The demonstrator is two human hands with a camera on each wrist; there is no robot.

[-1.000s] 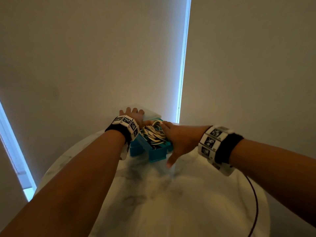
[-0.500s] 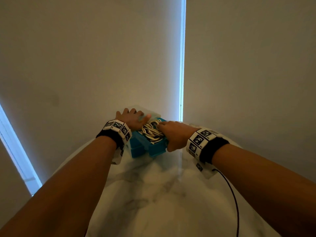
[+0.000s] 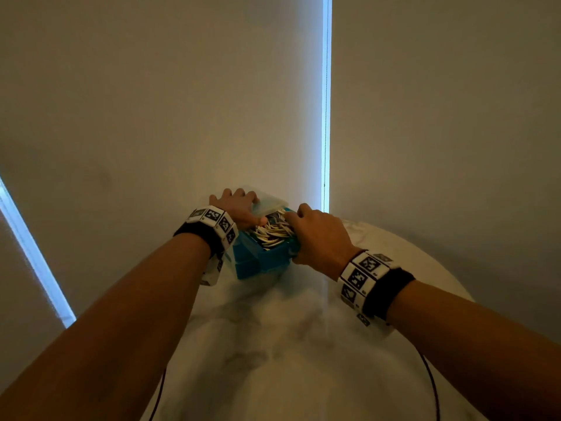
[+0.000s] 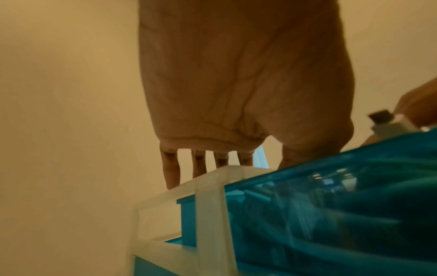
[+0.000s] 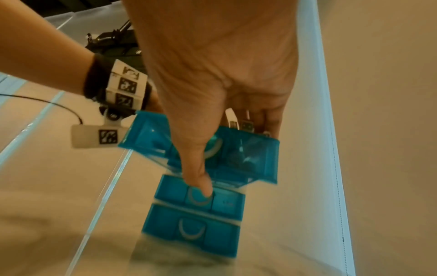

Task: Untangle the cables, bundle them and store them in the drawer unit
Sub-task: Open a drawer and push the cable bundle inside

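My left grip (image 3: 239,208): it lies flat on top of the drawer unit (image 3: 274,199). My fingers (image 4: 172,171) are straight and reach over the clear frame. They press down and hold nothing. My thumb points toward the open drawer.

My right grip (image 3: 318,235): it is on the top drawer (image 3: 267,262). My fingers curl down over the far side, onto the cables. My thumb (image 5: 199,179) hangs down the front, and its tip touches the ring handle of the drawer below. I cannot tell if the fingers pinch a cable or just push on the pile.

Cables (image 3: 273,232): they are white and lie in loops inside the top drawer. The pile comes up to the rim. A plug end (image 5: 247,127) sticks up by my fingers.

Top drawer: it is blue and see-through. It is pulled out toward me.

Other drawers (image 5: 196,233): two more blue drawers sit under it, pushed in. Each has a curved handle on the front.

Drawer unit: it stands at the far edge of the bench (image 3: 273,360), close to the wall.

Bench: it is round and white with grey marks.

Wristbands (image 3: 364,278): both my wrists wear a black strap with black-and-white square tags. A thin dark wire hangs from each one.

Wall: a bright strip of light runs down it behind the unit.
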